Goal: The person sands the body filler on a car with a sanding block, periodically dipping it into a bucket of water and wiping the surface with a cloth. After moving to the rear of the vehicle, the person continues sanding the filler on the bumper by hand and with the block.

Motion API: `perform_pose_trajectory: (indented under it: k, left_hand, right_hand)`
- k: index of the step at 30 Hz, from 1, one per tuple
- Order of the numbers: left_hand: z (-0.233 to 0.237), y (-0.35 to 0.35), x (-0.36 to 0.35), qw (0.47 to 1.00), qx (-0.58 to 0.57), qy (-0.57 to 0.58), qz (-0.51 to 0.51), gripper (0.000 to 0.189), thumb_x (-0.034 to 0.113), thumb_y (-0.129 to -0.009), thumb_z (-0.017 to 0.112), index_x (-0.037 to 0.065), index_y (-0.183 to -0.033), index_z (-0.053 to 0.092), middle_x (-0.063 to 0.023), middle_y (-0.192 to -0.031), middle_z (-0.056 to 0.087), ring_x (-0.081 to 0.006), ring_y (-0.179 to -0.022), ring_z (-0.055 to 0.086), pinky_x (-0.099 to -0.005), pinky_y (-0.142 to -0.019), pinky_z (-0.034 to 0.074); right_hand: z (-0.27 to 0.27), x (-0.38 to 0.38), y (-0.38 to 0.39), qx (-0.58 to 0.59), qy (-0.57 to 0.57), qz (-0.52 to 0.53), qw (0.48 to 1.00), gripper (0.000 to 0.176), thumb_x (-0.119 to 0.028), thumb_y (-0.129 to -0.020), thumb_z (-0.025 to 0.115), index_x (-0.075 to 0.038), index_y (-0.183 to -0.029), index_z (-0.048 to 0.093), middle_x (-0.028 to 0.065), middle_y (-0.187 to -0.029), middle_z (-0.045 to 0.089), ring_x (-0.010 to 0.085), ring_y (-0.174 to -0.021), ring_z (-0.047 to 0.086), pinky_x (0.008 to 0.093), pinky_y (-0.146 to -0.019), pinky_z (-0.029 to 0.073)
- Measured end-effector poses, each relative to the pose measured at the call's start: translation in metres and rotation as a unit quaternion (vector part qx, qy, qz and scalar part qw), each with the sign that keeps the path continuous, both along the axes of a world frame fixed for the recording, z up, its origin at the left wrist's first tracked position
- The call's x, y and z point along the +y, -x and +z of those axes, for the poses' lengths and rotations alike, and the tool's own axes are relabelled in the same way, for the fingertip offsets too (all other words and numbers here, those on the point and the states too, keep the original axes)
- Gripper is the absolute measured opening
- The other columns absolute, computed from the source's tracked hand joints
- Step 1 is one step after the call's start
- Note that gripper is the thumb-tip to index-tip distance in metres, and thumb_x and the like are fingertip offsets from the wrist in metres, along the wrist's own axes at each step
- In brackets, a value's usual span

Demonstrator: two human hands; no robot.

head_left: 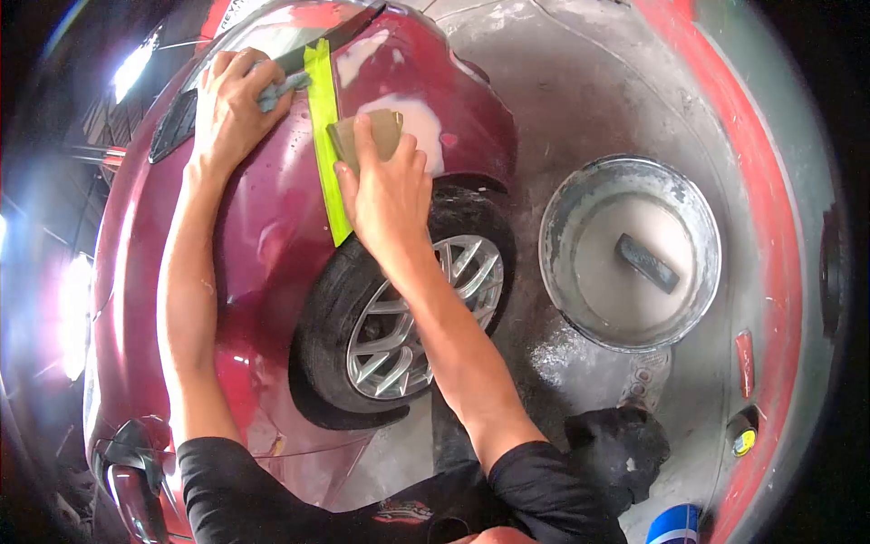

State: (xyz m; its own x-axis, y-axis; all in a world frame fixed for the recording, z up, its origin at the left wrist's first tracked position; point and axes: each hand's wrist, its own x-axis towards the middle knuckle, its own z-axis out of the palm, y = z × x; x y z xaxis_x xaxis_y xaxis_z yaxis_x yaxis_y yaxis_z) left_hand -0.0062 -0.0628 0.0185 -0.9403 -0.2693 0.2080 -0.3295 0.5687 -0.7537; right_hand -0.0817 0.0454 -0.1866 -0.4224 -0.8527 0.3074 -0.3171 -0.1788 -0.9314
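Observation:
My left hand is closed around a crumpled grey-blue cloth and rests on the dark red car body. My right hand presses a tan sanding pad flat to the panel above the wheel, fingers over its top. Bright yellow-green masking tape runs between my two hands, its lower end near the tire. Beside the pad lies a pale patch of filler. A second, smaller pale patch shows farther up the panel.
On the floor to the right stands a round metal basin of cloudy liquid, with a dark block in it. A red-handled tool, a small round yellow-faced item and a blue container are at the lower right.

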Motion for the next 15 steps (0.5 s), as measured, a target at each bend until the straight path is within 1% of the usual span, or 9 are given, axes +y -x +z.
perform_pose_trajectory:
  k: [2, 3, 4, 6, 8, 9, 10, 12, 15]
  left_hand:
    - [0.001, 0.0, 0.005, 1.0, -0.004, 0.005, 0.02, 0.022, 0.016, -0.078, 0.085, 0.01, -0.092, 0.07, -0.0057, -0.107, 0.068, -0.0317, -0.107, 0.062, -0.0468, -0.094, 0.05]
    - [0.002, 0.001, 0.005, 1.0, -0.009, 0.003, 0.014, 0.022, 0.016, -0.078, 0.085, 0.009, -0.092, 0.07, -0.006, -0.107, 0.068, -0.0321, -0.106, 0.063, -0.0463, -0.093, 0.051]
    - [0.003, -0.001, 0.006, 1.0, -0.011, 0.001, 0.016, 0.022, 0.016, -0.078, 0.085, 0.009, -0.092, 0.07, -0.0061, -0.106, 0.068, -0.0321, -0.105, 0.063, -0.0463, -0.093, 0.051]
    - [0.003, 0.002, 0.007, 1.0, -0.013, -0.001, 0.011, 0.022, 0.016, -0.078, 0.085, 0.009, -0.092, 0.071, -0.0062, -0.106, 0.068, -0.0321, -0.105, 0.063, -0.0463, -0.093, 0.051]
    - [0.003, 0.005, 0.004, 1.0, -0.001, 0.002, 0.004, 0.021, 0.017, -0.078, 0.085, 0.011, -0.092, 0.071, -0.0046, -0.105, 0.068, -0.0314, -0.104, 0.063, -0.0464, -0.092, 0.05]
    - [0.004, 0.004, 0.002, 1.0, 0.002, 0.0, -0.006, 0.02, 0.019, -0.078, 0.085, 0.013, -0.092, 0.071, -0.0032, -0.105, 0.068, -0.0308, -0.104, 0.062, -0.0466, -0.091, 0.05]
    - [0.001, 0.0, 0.0, 1.0, 0.003, -0.004, -0.008, 0.02, 0.021, -0.078, 0.085, 0.015, -0.092, 0.071, -0.0018, -0.104, 0.067, -0.0302, -0.104, 0.062, -0.0467, -0.091, 0.05]
    - [0.002, -0.001, 0.0, 1.0, -0.01, 0.001, 0.005, 0.02, 0.021, -0.079, 0.085, 0.015, -0.091, 0.071, -0.0016, -0.106, 0.068, -0.0304, -0.106, 0.062, -0.0466, -0.09, 0.05]
    - [0.002, 0.001, 0.004, 1.0, -0.013, 0.012, 0.014, 0.02, 0.021, -0.079, 0.085, 0.015, -0.092, 0.071, -0.0018, -0.107, 0.068, -0.0306, -0.106, 0.062, -0.047, -0.09, 0.05]
  right_hand:
    - [-0.014, -0.017, -0.003, 0.041, 0.049, -0.09, 0.994, 0.069, -0.041, -0.095, 0.073, -0.019, -0.156, 0.049, 0.0305, -0.127, 0.057, 0.0458, -0.113, 0.061, 0.0584, -0.089, 0.054]
    - [-0.017, -0.037, 0.009, 0.02, 0.051, -0.111, 0.992, 0.065, -0.041, -0.096, 0.073, -0.017, -0.152, 0.052, 0.0299, -0.128, 0.057, 0.0461, -0.112, 0.062, 0.0571, -0.088, 0.056]
    - [-0.012, -0.05, 0.027, -0.002, -0.017, -0.08, 0.997, 0.063, -0.041, -0.096, 0.073, -0.016, -0.15, 0.052, 0.0297, -0.128, 0.057, 0.0463, -0.111, 0.063, 0.0561, -0.087, 0.057]
    - [-0.018, -0.07, 0.038, -0.028, -0.037, -0.101, 0.994, 0.066, -0.041, -0.096, 0.073, -0.015, -0.152, 0.05, 0.0297, -0.128, 0.057, 0.0461, -0.112, 0.064, 0.0554, -0.086, 0.057]
    - [-0.008, -0.051, 0.023, -0.013, -0.047, -0.084, 0.995, 0.068, -0.042, -0.095, 0.073, -0.016, -0.153, 0.048, 0.0301, -0.128, 0.057, 0.0458, -0.114, 0.063, 0.056, -0.087, 0.057]
    - [-0.011, -0.036, 0.001, 0.047, -0.005, -0.115, 0.992, 0.069, -0.043, -0.094, 0.074, -0.018, -0.153, 0.049, 0.0308, -0.129, 0.056, 0.0454, -0.115, 0.062, 0.0571, -0.089, 0.055]
    - [0.003, -0.006, 0.0, 0.008, -0.02, -0.028, 0.999, 0.071, -0.043, -0.093, 0.076, -0.02, -0.154, 0.048, 0.0307, -0.13, 0.056, 0.0457, -0.115, 0.061, 0.0587, -0.09, 0.054]
    - [-0.013, -0.01, -0.001, 0.022, 0.045, -0.066, 0.997, 0.068, -0.042, -0.094, 0.074, -0.02, -0.154, 0.05, 0.0297, -0.129, 0.056, 0.0457, -0.114, 0.061, 0.0587, -0.089, 0.054]
    - [-0.022, -0.058, 0.032, -0.03, -0.024, -0.085, 0.996, 0.059, -0.041, -0.099, 0.069, -0.016, -0.15, 0.054, 0.0292, -0.129, 0.057, 0.0467, -0.115, 0.061, 0.058, -0.089, 0.055]
